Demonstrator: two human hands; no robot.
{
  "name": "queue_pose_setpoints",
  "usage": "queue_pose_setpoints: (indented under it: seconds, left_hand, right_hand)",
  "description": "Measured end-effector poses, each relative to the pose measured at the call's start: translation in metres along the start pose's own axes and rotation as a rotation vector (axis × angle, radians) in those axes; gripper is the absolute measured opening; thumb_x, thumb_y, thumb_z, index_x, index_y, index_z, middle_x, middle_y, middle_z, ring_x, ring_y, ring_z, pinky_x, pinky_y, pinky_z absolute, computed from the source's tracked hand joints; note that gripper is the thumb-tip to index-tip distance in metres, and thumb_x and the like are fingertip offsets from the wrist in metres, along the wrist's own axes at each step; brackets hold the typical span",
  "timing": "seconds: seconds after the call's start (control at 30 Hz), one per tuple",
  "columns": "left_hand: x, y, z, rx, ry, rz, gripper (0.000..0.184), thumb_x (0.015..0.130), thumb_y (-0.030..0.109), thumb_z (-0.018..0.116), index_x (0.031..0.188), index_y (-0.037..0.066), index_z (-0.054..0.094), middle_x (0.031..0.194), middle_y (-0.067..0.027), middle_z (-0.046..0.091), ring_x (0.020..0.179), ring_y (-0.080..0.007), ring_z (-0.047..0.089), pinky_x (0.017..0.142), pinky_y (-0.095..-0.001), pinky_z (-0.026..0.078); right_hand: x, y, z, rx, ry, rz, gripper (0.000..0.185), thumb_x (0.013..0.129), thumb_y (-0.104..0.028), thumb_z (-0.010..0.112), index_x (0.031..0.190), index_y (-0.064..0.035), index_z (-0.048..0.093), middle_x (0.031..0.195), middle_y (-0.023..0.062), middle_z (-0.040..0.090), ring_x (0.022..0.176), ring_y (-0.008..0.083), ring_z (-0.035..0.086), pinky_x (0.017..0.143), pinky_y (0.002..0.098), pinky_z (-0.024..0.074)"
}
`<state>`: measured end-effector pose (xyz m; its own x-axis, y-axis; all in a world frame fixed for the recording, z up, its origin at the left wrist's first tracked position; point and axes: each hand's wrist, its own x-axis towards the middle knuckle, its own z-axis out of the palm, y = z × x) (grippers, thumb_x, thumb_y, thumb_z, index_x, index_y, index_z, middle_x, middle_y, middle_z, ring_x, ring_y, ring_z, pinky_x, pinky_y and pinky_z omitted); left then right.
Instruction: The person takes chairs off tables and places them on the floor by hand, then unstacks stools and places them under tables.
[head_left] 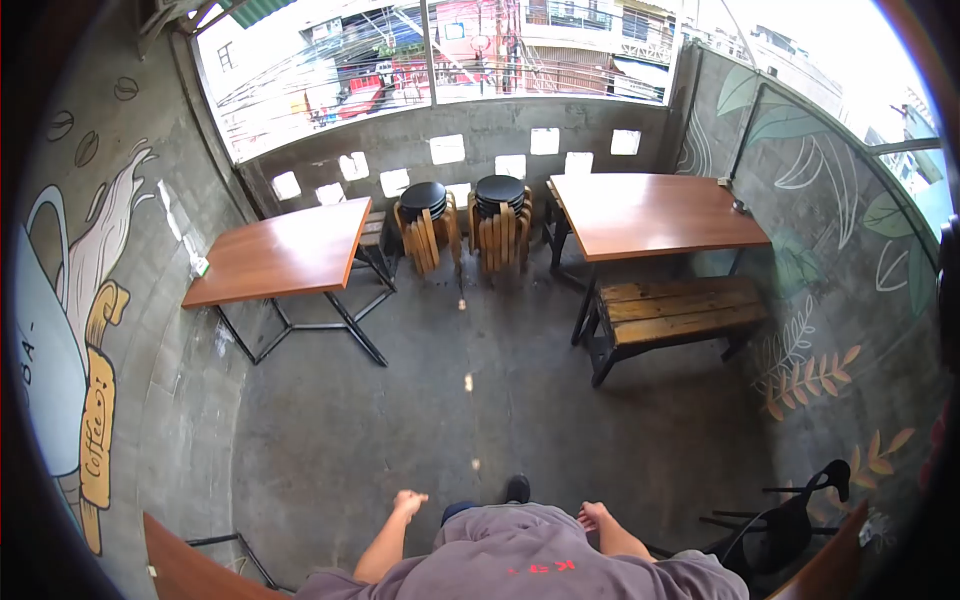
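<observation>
My left hand (pixel 408 503) hangs in front of my body, its fingers curled in and nothing seen in them. My right hand (pixel 592 516) is held low on the other side, fingers loosely bent and a little apart, with no object visible in it. Neither hand touches any furniture. Below them is my grey shirt (pixel 520 550) with red lettering. A dark shoe (pixel 517 489) shows on the grey floor (pixel 400 420) between the hands.
Ahead stand a left wooden table (pixel 290 250) and a right wooden table (pixel 660 215), with a wooden bench (pixel 680 310) before the latter. Two stool stacks (pixel 425 220) line the back wall. A black chair (pixel 785 525) is near right; a table corner (pixel 190 565) near left.
</observation>
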<state>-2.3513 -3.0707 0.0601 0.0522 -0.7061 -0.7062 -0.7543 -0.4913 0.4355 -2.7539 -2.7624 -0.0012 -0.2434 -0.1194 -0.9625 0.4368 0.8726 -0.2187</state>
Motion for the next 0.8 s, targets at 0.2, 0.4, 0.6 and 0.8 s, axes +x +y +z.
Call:
queue_pose_setpoints:
  seconds: [0.2,0.4,0.6,0.8]
  left_hand:
    - [0.035,-0.092,0.002,0.373,-0.065,0.301,0.010,0.077,0.012,0.061,0.075,0.002,0.058,0.071,-0.0107,0.058,0.050,-0.0158,0.051,0.046,-0.0330,0.044]
    - [0.128,0.084,0.022,-0.167,-0.207,-0.231,0.014,0.080,0.014,0.057,0.068,0.007,0.053,0.060,-0.0055,0.050,0.047,-0.0157,0.049,0.044,-0.0325,0.043]
    - [0.297,0.337,0.013,-0.249,-0.186,-0.218,0.026,0.084,0.020,0.054,0.060,0.008,0.054,0.053,-0.0030,0.051,0.043,-0.0123,0.047,0.038,-0.0279,0.037]
    - [0.362,0.623,-0.016,-0.298,-0.053,0.306,0.028,0.088,0.025,0.055,0.072,0.004,0.060,0.062,-0.0023,0.057,0.048,-0.0103,0.051,0.043,-0.0262,0.040]
  right_hand:
    - [0.011,-0.286,-0.053,-0.074,0.044,-0.388,0.023,0.086,-0.024,0.043,0.086,-0.0042,0.056,0.072,0.0076,0.062,0.053,0.0163,0.060,0.049,0.0307,0.0493]
    - [0.024,-0.466,-0.049,-0.042,0.032,-0.567,0.022,0.086,-0.023,0.043,0.086,-0.0052,0.056,0.073,0.0067,0.060,0.056,0.0162,0.060,0.050,0.0300,0.0491]
    - [0.084,-0.499,-0.051,-0.004,0.003,-0.209,0.023,0.084,-0.026,0.046,0.086,-0.0059,0.057,0.074,0.0096,0.063,0.057,0.0206,0.062,0.052,0.0350,0.0505]
    - [0.109,-0.511,-0.069,-0.030,-0.006,0.019,0.026,0.084,-0.027,0.046,0.091,-0.0039,0.056,0.082,0.0131,0.064,0.064,0.0257,0.064,0.059,0.0399,0.0523]
